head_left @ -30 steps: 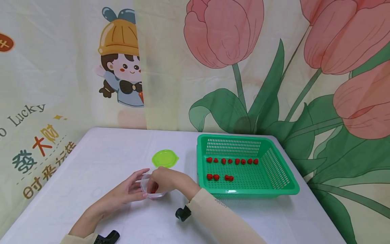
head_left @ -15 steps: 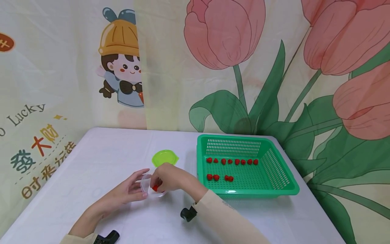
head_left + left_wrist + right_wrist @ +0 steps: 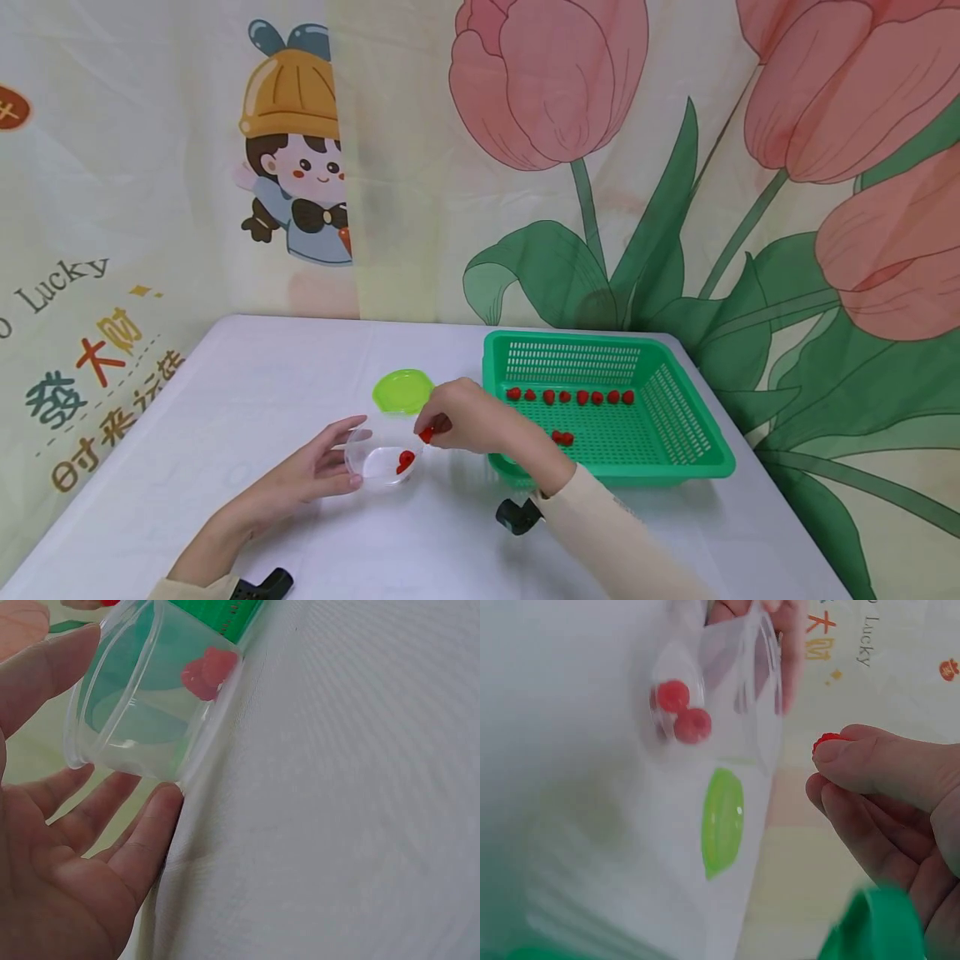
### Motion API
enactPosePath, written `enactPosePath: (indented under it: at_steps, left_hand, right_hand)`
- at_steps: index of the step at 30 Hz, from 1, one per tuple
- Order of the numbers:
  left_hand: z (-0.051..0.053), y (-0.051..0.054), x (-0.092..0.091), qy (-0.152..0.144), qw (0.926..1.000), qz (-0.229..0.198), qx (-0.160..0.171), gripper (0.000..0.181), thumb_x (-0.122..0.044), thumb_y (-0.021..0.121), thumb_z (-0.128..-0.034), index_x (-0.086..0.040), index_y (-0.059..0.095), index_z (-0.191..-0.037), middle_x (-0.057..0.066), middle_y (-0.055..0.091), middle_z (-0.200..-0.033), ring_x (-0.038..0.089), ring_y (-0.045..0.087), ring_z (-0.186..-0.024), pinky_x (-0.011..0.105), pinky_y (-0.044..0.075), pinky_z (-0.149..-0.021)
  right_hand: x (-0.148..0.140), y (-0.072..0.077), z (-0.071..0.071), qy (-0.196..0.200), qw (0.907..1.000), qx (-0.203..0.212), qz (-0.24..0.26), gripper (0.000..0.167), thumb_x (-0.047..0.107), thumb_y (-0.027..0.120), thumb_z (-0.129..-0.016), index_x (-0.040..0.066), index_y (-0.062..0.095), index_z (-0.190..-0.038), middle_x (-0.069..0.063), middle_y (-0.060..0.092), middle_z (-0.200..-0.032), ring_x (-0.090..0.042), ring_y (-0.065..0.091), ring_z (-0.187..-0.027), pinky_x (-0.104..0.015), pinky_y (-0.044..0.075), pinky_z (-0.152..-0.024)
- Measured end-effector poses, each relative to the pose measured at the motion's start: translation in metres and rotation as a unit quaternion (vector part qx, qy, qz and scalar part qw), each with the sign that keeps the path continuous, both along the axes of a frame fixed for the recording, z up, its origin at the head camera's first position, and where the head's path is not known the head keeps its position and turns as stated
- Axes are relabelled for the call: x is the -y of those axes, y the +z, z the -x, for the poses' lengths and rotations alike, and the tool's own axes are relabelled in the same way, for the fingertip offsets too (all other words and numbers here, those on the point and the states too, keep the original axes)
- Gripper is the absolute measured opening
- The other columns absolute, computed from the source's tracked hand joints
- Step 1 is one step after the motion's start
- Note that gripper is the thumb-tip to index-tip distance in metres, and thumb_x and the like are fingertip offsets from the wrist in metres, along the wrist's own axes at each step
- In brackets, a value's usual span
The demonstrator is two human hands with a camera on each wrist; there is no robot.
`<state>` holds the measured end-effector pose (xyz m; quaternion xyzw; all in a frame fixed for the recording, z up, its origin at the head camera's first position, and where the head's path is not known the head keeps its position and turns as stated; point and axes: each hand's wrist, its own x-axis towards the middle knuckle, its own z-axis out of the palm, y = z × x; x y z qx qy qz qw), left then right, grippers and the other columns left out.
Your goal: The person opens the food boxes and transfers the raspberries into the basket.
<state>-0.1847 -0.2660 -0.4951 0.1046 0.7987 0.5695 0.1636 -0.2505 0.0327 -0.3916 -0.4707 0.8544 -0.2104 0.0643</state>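
Note:
My left hand point(image 3: 321, 467) holds a clear plastic cup point(image 3: 375, 463) standing on the white tabletop, thumb on one side and fingertips on the other. Two red raspberries point(image 3: 692, 725) lie together at the bottom of the cup. Just right of the rim, my right hand point(image 3: 472, 417) pinches another raspberry point(image 3: 826, 740) between thumb and forefinger, clear of the cup. To the right stands a green basket point(image 3: 615, 470). Several raspberries point(image 3: 582, 397) form a row along its back, and two more point(image 3: 562, 438) show nearer the front; my right wrist hides the basket's front left.
A bright green lid point(image 3: 402, 390) lies on the table behind the cup. The white-covered table point(image 3: 300, 358) backs onto a wall hanging with tulips and a cartoon figure point(image 3: 300, 167).
My right hand has come up out of the cup and moved right, still pinching a raspberry. The two raspberries in the cup are now in view. My left hand has stayed in place.

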Motion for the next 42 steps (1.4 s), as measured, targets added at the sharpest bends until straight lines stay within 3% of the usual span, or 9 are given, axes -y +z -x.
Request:
enactPosePath:
  at_steps: [6,11,16,25,33,42]
  left_hand:
    - [0.000,0.001,0.000,-0.011,0.9998,-0.013,-0.015,0.090,-0.022,0.077,-0.0987,-0.020,0.021,-0.169,0.021,0.030,-0.170,0.046,0.045,-0.148,0.021,0.047,-0.101]
    - [0.000,0.001,0.001,-0.010,0.9998,-0.008,-0.015,0.089,-0.023,0.078,-0.0984,-0.022,0.022,-0.169,0.019,0.030,-0.170,0.045,0.044,-0.149,0.020,0.047,-0.102]
    - [0.000,0.000,0.000,-0.009,0.9999,-0.006,-0.010,0.088,-0.023,0.077,-0.0989,-0.022,0.022,-0.168,0.017,0.030,-0.170,0.044,0.043,-0.149,0.019,0.047,-0.101]
    - [0.001,0.000,0.000,-0.007,0.9999,-0.006,-0.007,0.088,-0.023,0.077,-0.0986,-0.024,0.023,-0.168,0.016,0.031,-0.170,0.043,0.043,-0.150,0.017,0.046,-0.101]
    - [0.000,0.000,0.001,-0.009,0.9998,-0.011,-0.014,0.089,-0.023,0.078,-0.0983,-0.022,0.023,-0.168,0.019,0.030,-0.170,0.045,0.044,-0.149,0.017,0.048,-0.099]
    - [0.000,-0.004,0.002,-0.009,0.9998,-0.019,-0.008,0.088,-0.022,0.078,-0.0985,-0.025,0.024,-0.168,0.016,0.030,-0.170,0.043,0.044,-0.149,0.016,0.047,-0.100]
  right_hand:
    - [-0.047,0.014,0.000,-0.023,0.9988,-0.005,0.043,0.018,0.004,0.083,-0.092,0.010,0.083,-0.109,-0.001,0.075,-0.101,-0.006,0.070,-0.088,-0.019,0.059,-0.080]
    - [-0.088,0.017,0.005,-0.047,0.9954,-0.018,0.081,0.020,0.003,0.084,-0.090,0.010,0.083,-0.109,0.001,0.075,-0.100,-0.005,0.071,-0.087,-0.026,0.062,-0.079]
    - [-0.126,0.013,0.010,-0.090,0.9905,-0.038,0.097,0.023,0.003,0.085,-0.089,0.013,0.083,-0.109,0.006,0.076,-0.100,-0.005,0.070,-0.086,-0.024,0.060,-0.076]
    - [-0.183,-0.005,0.016,-0.149,0.9820,-0.039,0.109,0.022,0.000,0.084,-0.089,0.008,0.082,-0.108,0.000,0.078,-0.100,-0.012,0.074,-0.089,-0.025,0.062,-0.078]
    - [-0.220,-0.025,0.025,-0.193,0.9771,-0.028,0.085,0.020,-0.002,0.084,-0.088,0.006,0.082,-0.106,-0.002,0.079,-0.100,-0.015,0.075,-0.089,-0.027,0.062,-0.079]
    - [-0.235,-0.046,0.039,-0.195,0.9791,-0.017,0.053,0.019,-0.003,0.083,-0.088,0.003,0.082,-0.106,-0.002,0.079,-0.100,-0.014,0.075,-0.088,-0.027,0.062,-0.077]
